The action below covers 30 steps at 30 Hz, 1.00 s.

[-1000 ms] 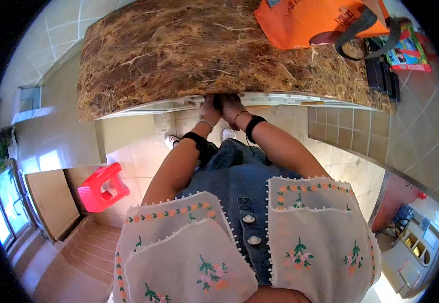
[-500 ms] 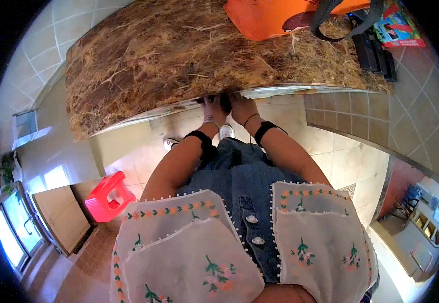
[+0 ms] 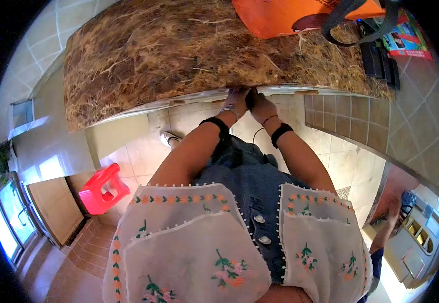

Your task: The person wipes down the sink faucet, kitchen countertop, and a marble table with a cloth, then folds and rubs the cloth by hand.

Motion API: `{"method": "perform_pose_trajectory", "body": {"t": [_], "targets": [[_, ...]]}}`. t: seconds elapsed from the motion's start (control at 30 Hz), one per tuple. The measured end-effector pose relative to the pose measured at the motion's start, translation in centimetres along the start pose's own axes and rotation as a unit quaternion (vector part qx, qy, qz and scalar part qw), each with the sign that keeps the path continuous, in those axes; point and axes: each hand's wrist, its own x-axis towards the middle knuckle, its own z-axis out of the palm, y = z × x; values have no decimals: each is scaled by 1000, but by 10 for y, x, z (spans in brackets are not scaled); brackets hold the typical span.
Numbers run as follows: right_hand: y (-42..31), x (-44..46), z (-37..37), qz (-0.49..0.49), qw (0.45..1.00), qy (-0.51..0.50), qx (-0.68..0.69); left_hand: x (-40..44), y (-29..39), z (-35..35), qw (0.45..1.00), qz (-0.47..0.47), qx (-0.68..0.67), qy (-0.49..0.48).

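Observation:
My left hand point(image 3: 236, 102) is at the front edge of the brown marbled countertop point(image 3: 169, 55), its fingers bent and partly hidden by the edge. Close beside it, my right hand point(image 3: 264, 109) is closed around a small dark object point(image 3: 251, 99) that sits between both hands. What kind of object it is cannot be made out. A thin dark cord point(image 3: 255, 137) hangs below my right hand. Both forearms wear black bands, and a bracelet circles each wrist.
An orange bag point(image 3: 270, 20) with a black strap lies on the counter's far side. Black boxes point(image 3: 373, 59) and a colourful packet point(image 3: 406, 40) are at the right. A pink stool point(image 3: 101, 191) stands on the floor at left. Another person's arm point(image 3: 385, 230) shows at lower right.
My hands have shifted slightly right along the counter edge and drawn closer together around the dark object. Another person's arm has come into view at right. One of my shoes is now hidden.

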Motion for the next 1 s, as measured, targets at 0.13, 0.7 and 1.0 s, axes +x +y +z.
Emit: {"method": "perform_pose_trajectory", "body": {"t": [0.13,0.7,1.0], "targets": [[-3,-6,-4,-142,986,69,-52,-18,4,-21,999,4,39,19],[-82,-45,-31,-285,944,-56,155,-162,-38,-102,955,-119,-266,54],[-161,-94,-178,-419,885,169,110,-206,2,-246,881,-102,-117,446]]}}
